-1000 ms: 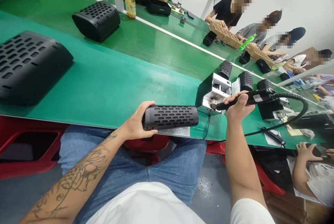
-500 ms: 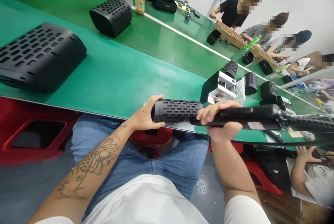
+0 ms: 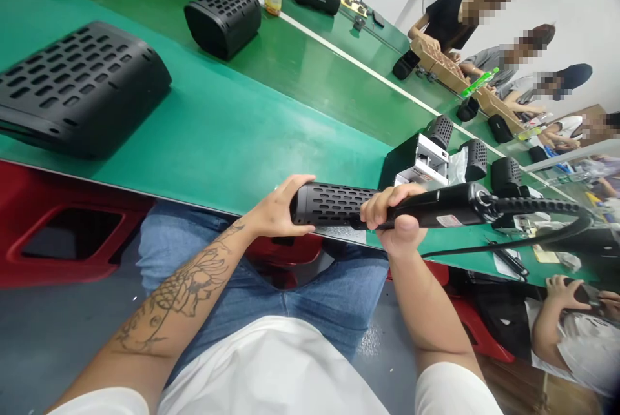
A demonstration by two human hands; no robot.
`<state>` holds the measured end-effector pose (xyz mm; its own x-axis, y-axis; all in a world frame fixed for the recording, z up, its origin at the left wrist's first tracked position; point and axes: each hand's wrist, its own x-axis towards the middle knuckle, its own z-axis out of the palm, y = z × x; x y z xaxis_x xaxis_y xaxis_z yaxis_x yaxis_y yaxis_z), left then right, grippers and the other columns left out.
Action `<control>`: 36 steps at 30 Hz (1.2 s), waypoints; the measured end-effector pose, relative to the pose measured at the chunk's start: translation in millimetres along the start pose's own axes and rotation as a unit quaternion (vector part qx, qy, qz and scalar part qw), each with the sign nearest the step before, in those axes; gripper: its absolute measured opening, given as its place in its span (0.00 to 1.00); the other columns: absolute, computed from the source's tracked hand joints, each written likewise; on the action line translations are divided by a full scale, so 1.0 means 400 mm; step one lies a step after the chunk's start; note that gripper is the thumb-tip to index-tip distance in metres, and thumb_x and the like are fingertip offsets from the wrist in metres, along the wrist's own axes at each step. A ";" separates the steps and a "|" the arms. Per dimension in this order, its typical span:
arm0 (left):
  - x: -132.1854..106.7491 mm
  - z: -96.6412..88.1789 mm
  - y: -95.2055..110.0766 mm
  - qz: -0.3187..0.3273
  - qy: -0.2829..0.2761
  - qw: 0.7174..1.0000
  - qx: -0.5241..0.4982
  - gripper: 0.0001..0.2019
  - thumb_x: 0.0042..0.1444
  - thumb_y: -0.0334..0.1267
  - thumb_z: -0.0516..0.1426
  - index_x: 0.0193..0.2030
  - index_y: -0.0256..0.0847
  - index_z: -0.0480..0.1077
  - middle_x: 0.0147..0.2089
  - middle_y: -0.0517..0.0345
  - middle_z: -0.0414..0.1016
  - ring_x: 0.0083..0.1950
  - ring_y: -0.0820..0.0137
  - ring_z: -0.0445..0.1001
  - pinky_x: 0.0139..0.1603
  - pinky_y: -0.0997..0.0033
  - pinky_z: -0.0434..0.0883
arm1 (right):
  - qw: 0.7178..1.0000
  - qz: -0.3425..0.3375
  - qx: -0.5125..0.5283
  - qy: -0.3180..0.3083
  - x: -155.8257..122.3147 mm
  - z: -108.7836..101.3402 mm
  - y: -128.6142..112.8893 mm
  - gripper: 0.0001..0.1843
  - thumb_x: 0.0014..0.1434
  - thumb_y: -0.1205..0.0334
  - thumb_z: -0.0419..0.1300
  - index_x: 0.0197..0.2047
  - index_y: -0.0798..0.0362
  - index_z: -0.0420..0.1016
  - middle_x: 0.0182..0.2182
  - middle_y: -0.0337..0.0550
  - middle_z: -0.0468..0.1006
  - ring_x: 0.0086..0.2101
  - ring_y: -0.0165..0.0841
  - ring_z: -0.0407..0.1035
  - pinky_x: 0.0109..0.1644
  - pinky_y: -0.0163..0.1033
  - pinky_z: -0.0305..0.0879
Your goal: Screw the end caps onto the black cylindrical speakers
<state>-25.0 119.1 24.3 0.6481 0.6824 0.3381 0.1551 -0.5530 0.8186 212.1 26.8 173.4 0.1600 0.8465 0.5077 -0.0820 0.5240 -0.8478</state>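
Casing (image 3: pixel 332 203), black and slotted, is held in the head view at the near edge of the green table (image 3: pixel 261 134). Its nine-o'clock end is grasped by the left hand (image 3: pixel 277 210), clasped around its twelve- and six-o'clock sides. A corded black power tool (image 3: pixel 443 205) is clenched in the right hand (image 3: pixel 396 239), its front end set at the casing's four-o'clock corner; whether the two are touching cannot be told. From the casing, a black-and-white machine (image 3: pixel 422 168) is seen at two o'clock, one slotted housing (image 3: pixel 92 82) at ten, another housing (image 3: pixel 223 20) at eleven, and a co-worker's hand (image 3: pixel 562 291) at four, well apart.
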 end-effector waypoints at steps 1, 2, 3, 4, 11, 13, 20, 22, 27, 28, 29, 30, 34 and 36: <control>0.000 0.000 -0.001 0.001 0.000 1.000 0.000 0.56 0.56 0.52 0.78 0.86 0.49 0.58 0.82 0.39 0.70 0.83 0.39 0.74 0.87 0.39 0.73 | 1.000 -0.001 0.007 -0.008 0.000 -0.001 0.003 0.28 0.61 0.35 0.81 0.37 0.44 0.74 0.18 0.25 0.72 0.14 0.28 0.63 0.22 0.37 0.71; 0.001 -0.001 -0.001 0.000 0.000 1.000 0.000 0.56 0.56 0.52 0.78 0.86 0.49 0.58 0.82 0.39 0.70 0.83 0.39 0.74 0.87 0.39 0.73 | 1.000 0.000 0.012 -0.016 0.000 -0.002 0.007 0.28 0.60 0.35 0.81 0.37 0.44 0.74 0.18 0.26 0.72 0.14 0.28 0.63 0.22 0.37 0.71; 0.001 -0.001 0.000 -0.003 -0.001 1.000 0.000 0.56 0.56 0.52 0.78 0.86 0.49 0.58 0.82 0.40 0.70 0.83 0.39 0.74 0.87 0.39 0.73 | 1.000 0.004 0.015 -0.024 0.000 -0.003 0.010 0.28 0.60 0.35 0.81 0.37 0.44 0.74 0.18 0.26 0.72 0.14 0.27 0.63 0.22 0.37 0.70; 0.002 -0.002 0.000 -0.006 -0.001 1.000 0.000 0.56 0.56 0.52 0.78 0.86 0.50 0.58 0.82 0.40 0.70 0.83 0.39 0.74 0.87 0.39 0.73 | 0.999 0.010 0.017 -0.031 0.001 -0.005 0.014 0.29 0.60 0.34 0.82 0.36 0.44 0.74 0.17 0.25 0.71 0.14 0.27 0.62 0.22 0.36 0.70; 0.002 -0.001 0.006 -0.009 -0.002 1.000 0.003 0.57 0.56 0.53 0.78 0.86 0.48 0.58 0.82 0.40 0.70 0.83 0.39 0.74 0.86 0.40 0.73 | 0.997 0.027 0.022 -0.068 0.009 -0.018 0.019 0.29 0.60 0.35 0.82 0.36 0.44 0.72 0.17 0.25 0.71 0.15 0.27 0.63 0.23 0.36 0.70; -0.001 0.000 0.002 -0.007 -0.001 1.000 0.011 0.56 0.57 0.53 0.77 0.87 0.48 0.57 0.82 0.39 0.69 0.82 0.40 0.74 0.86 0.40 0.74 | 0.996 0.039 0.020 -0.078 0.006 -0.016 0.019 0.29 0.59 0.35 0.82 0.36 0.44 0.72 0.18 0.26 0.72 0.15 0.27 0.64 0.23 0.37 0.70; -0.012 0.003 -0.017 0.001 0.022 0.999 0.048 0.54 0.58 0.54 0.77 0.86 0.48 0.58 0.81 0.40 0.71 0.80 0.40 0.77 0.84 0.39 0.76 | 0.998 0.057 0.004 -0.028 0.012 -0.041 -0.003 0.33 0.55 0.29 0.83 0.38 0.45 0.75 0.19 0.28 0.75 0.17 0.30 0.68 0.26 0.40 0.75; -0.012 0.004 -0.017 0.004 0.029 0.998 0.058 0.53 0.59 0.53 0.76 0.86 0.48 0.58 0.80 0.40 0.72 0.79 0.41 0.78 0.83 0.39 0.77 | 0.997 0.016 -0.040 0.067 0.050 -0.109 -0.017 0.32 0.59 0.28 0.80 0.41 0.45 0.77 0.19 0.26 0.74 0.17 0.29 0.67 0.26 0.40 0.76; -0.001 0.013 0.005 0.027 0.016 0.997 0.065 0.50 0.61 0.50 0.75 0.85 0.48 0.58 0.79 0.40 0.71 0.79 0.43 0.78 0.82 0.40 0.78 | 0.921 -0.109 -0.239 0.288 0.160 -0.353 -0.003 0.28 0.61 0.33 0.79 0.40 0.47 0.77 0.19 0.25 0.74 0.18 0.29 0.70 0.25 0.37 0.72; 0.003 0.015 0.009 0.029 0.013 0.997 0.064 0.50 0.61 0.50 0.75 0.85 0.48 0.58 0.79 0.40 0.71 0.79 0.43 0.78 0.83 0.40 0.78 | 0.914 -0.110 -0.250 0.300 0.170 -0.390 0.010 0.28 0.62 0.32 0.78 0.38 0.46 0.75 0.18 0.25 0.72 0.17 0.29 0.69 0.24 0.37 0.71; 0.006 0.017 0.012 0.030 0.010 0.998 0.062 0.50 0.62 0.50 0.75 0.85 0.48 0.58 0.79 0.40 0.71 0.79 0.43 0.78 0.83 0.40 0.78 | 0.914 -0.105 -0.249 0.304 0.174 -0.419 0.023 0.28 0.62 0.32 0.77 0.37 0.46 0.73 0.18 0.25 0.71 0.16 0.29 0.68 0.23 0.38 0.70; 0.008 0.019 0.014 0.030 0.009 0.998 0.061 0.50 0.62 0.50 0.75 0.85 0.48 0.58 0.79 0.40 0.71 0.79 0.43 0.78 0.82 0.40 0.78 | 0.917 -0.098 -0.241 0.303 0.172 -0.439 0.036 0.29 0.62 0.32 0.76 0.36 0.45 0.71 0.17 0.24 0.71 0.15 0.29 0.67 0.23 0.38 0.71; 0.010 0.028 0.008 0.036 0.022 0.998 0.056 0.52 0.60 0.48 0.76 0.86 0.49 0.57 0.79 0.40 0.71 0.79 0.42 0.78 0.82 0.39 0.78 | 0.926 -0.078 -0.212 0.302 0.134 -0.443 0.050 0.27 0.62 0.34 0.77 0.36 0.45 0.71 0.17 0.25 0.71 0.15 0.30 0.67 0.22 0.39 0.72; 0.008 0.032 0.004 0.042 0.026 0.997 0.052 0.53 0.60 0.47 0.76 0.86 0.50 0.56 0.80 0.40 0.70 0.79 0.41 0.78 0.83 0.38 0.78 | 0.926 -0.073 -0.207 0.306 0.113 -0.414 0.029 0.26 0.62 0.36 0.77 0.37 0.46 0.74 0.18 0.26 0.72 0.16 0.30 0.68 0.23 0.39 0.73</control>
<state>-13.3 114.1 20.7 0.6230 0.6543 0.4288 0.1801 -0.6534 0.7353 381.1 55.5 161.0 0.6775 0.4920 0.5468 0.3488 0.4396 -0.8277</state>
